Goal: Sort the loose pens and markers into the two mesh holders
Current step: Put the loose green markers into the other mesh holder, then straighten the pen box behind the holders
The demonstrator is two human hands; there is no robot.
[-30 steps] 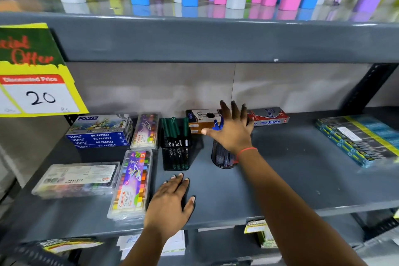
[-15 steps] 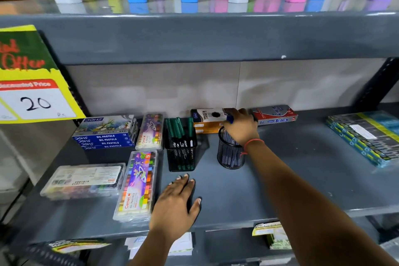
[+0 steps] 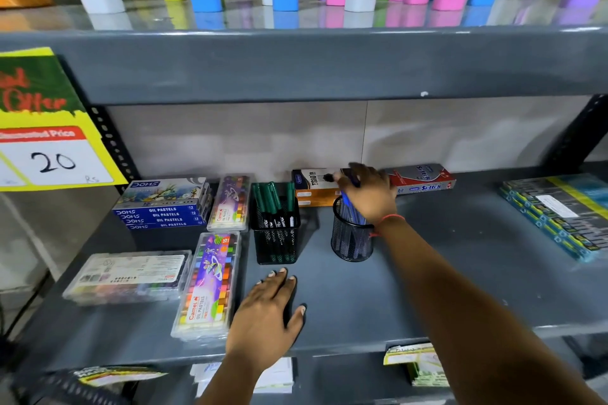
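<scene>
Right hand pinches blue pens over the round holder; left hand, at 7 o'clock, lies flat and empty; next, release.

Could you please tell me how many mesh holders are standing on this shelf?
2. The square mesh holder with green markers stands left of centre; the round mesh holder with blue pens stands to its right, under the right hand. None appear hidden.

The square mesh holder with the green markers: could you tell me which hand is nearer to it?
Left. The left hand lies flat just before the square mesh holder; the right hand is over the round one.
</scene>
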